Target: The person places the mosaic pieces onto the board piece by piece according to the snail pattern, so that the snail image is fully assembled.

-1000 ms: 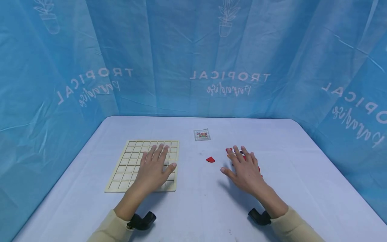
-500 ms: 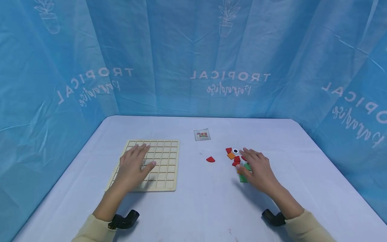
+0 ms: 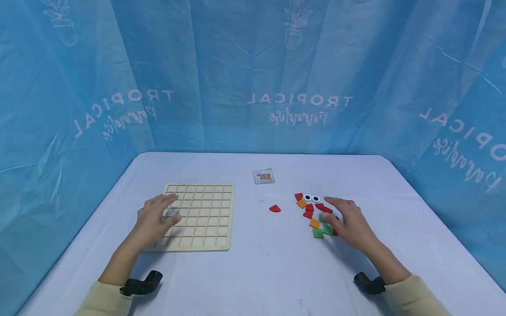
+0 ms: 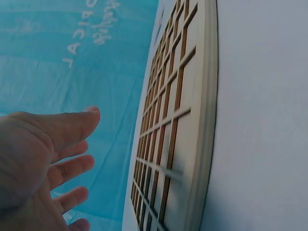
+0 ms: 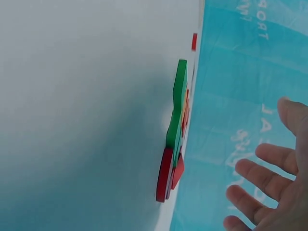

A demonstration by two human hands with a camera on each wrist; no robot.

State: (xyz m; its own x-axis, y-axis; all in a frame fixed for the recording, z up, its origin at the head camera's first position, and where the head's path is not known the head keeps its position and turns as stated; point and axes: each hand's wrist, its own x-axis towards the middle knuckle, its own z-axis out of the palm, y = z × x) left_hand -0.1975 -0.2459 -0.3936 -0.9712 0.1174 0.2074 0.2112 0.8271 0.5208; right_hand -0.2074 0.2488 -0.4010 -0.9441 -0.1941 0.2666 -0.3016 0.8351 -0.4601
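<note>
My left hand (image 3: 152,221) hovers over the left edge of a pale grid board (image 3: 209,219), its fingers relaxed and holding nothing. The left wrist view shows that hand (image 4: 43,163) apart from the board (image 4: 183,144). On the right, my right hand (image 3: 352,224) is above a loose group of flat pieces, fingers spread and nothing held. Among these are green squares (image 3: 318,233), orange pieces (image 3: 314,223), red pieces (image 3: 308,214) and two white eye discs (image 3: 307,198). The right hand covers part of the group. In the right wrist view, green pieces (image 5: 179,91) lie beside that hand (image 5: 274,178).
A small picture card (image 3: 263,176) with a grid lies behind, near the table's middle. One red fan-shaped piece (image 3: 275,208) lies alone between board and pieces. A white cloth covers the table (image 3: 253,281); blue printed curtains (image 3: 253,79) surround its back and sides.
Both hands have moved outward, the left from the board's middle to its left edge, the right further right. More of the coloured pieces and the board now shows.
</note>
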